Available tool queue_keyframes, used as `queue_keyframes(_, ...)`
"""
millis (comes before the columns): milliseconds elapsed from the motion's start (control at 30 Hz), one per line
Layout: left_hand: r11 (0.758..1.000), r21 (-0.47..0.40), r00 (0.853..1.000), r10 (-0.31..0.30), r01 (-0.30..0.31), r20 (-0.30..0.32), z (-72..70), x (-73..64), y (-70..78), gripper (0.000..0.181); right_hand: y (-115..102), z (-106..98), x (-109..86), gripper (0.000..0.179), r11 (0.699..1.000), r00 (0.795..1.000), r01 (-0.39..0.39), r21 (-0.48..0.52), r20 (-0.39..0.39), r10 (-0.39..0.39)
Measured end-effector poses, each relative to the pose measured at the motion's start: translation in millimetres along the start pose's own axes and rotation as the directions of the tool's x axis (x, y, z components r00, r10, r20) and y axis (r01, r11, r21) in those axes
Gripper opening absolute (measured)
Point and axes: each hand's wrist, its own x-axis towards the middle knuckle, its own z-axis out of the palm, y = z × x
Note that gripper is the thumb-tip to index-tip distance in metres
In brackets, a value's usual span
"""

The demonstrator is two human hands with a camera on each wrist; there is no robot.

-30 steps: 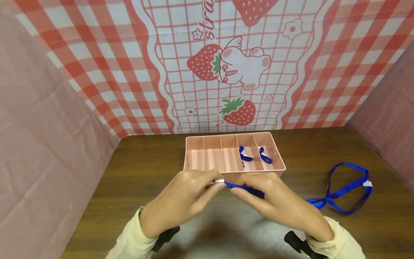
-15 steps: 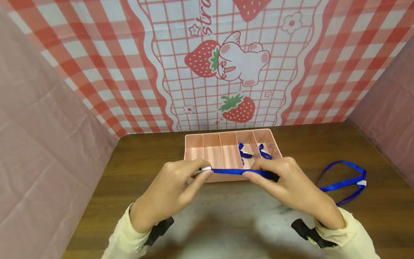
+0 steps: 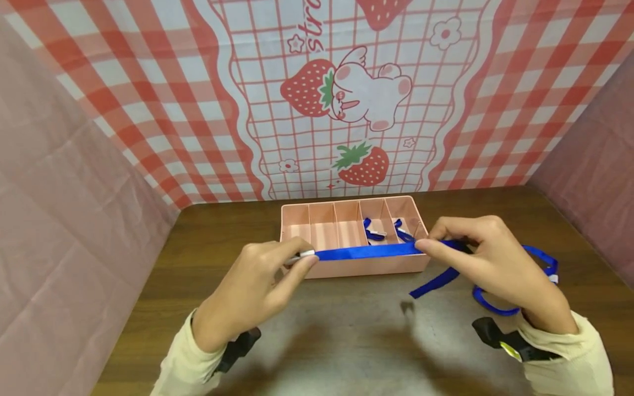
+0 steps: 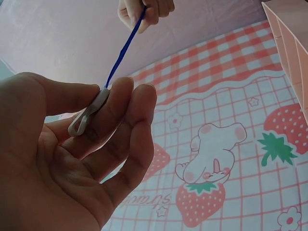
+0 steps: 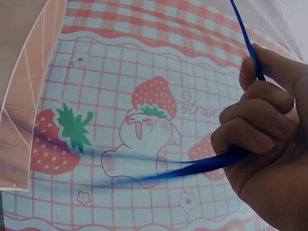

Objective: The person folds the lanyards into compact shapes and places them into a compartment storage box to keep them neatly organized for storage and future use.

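Seen from the wearer's head, two cream sleeves (image 3: 569,357) reach in from the bottom corners, each with a black wrist strap (image 3: 240,349) at the cuff. The left hand (image 3: 252,294) pinches a white clip (image 3: 301,256) between thumb and forefinger; its other fingers are loosely bent. The left wrist view shows the clip narrowing into a small pale loop (it points back toward the palm).

From the clip, a blue ribbon (image 3: 369,252) runs nearly straight across to the right hand (image 3: 495,269), which pinches it between thumb and forefinger, the remaining fingers folded in. The ribbon's loose tail (image 3: 436,283) hangs below the right hand, blurred in the right wrist view.

Just beyond the hands, behind the stretched ribbon, a pink tray (image 3: 354,268) sits on a dark wooden table (image 3: 213,264). It has five compartments side by side; the two rightmost each hold a small blue ribbon piece (image 3: 375,236), with a bit of white showing on it. To the right of the tray, partly hidden by the right hand, a looped blue band (image 3: 542,257) with a white tag (image 3: 553,279) lies on the table.

Farthest back hangs a red-and-white checked cloth (image 3: 198,110) printed with strawberries and a white cartoon animal turned sideways, between plain pink drapes (image 3: 59,220).
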Motion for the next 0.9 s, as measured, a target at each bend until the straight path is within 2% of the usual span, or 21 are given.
queue_keyframes(200, 0.999, -0.038, 1.000, -0.016, 0.017, 0.005, -9.9, -0.8, -1.3, 0.006, -2.0, -8.8, 1.2, 0.035, 0.998, 0.999, 0.054, 0.043, 0.007, -0.054)
queue_keyframes(400, 0.996, -0.069, 0.998, -0.065, 0.064, -0.002, -26.4, -7.8, -6.5, 0.011, 0.6, -8.2, 1.8, 0.035, 0.995, 0.997, 0.051, 0.090, 0.049, -0.056)
queue_keyframes(633, 0.983, -0.121, 0.990, -0.132, 0.136, 0.040, -35.6, -22.3, -12.5, 0.018, 8.5, -6.3, -6.8, 0.035, 0.996, 0.994, 0.011, 0.093, 0.104, -0.021)
queue_keyframes(800, 0.973, -0.149, 0.983, -0.164, 0.175, 0.082, -36.1, -33.0, -19.0, 0.020, 20.6, -15.5, -24.4, 0.036, 0.999, 0.996, -0.037, 0.030, 0.080, 0.034)
queue_keyframes(900, 0.971, -0.165, 0.983, -0.161, 0.175, 0.093, -37.8, -39.3, -23.3, 0.020, 26.0, -21.6, -34.0, 0.035, 0.996, 0.993, -0.079, 0.046, 0.094, 0.074)
